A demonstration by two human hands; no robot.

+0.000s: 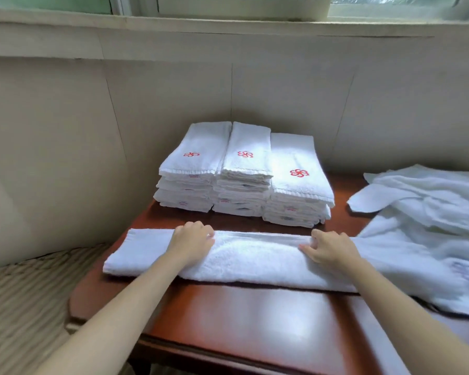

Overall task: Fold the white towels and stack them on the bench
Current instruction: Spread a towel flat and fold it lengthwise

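A long white towel (255, 259), folded lengthwise into a strip, lies across the reddish wooden bench (241, 315). My left hand (191, 240) grips its far edge left of centre, fingers curled over the fold. My right hand (329, 246) pinches the same far edge right of centre. Behind the strip stand three stacks of folded white towels with red flower logos: the left stack (190, 169), the middle stack (245, 171) and the right stack (298, 185).
A loose heap of unfolded white towels (428, 212) covers the bench's right side. A beige wall runs behind and to the left, with a window ledge above. Patterned carpet (25, 293) lies left of the bench.
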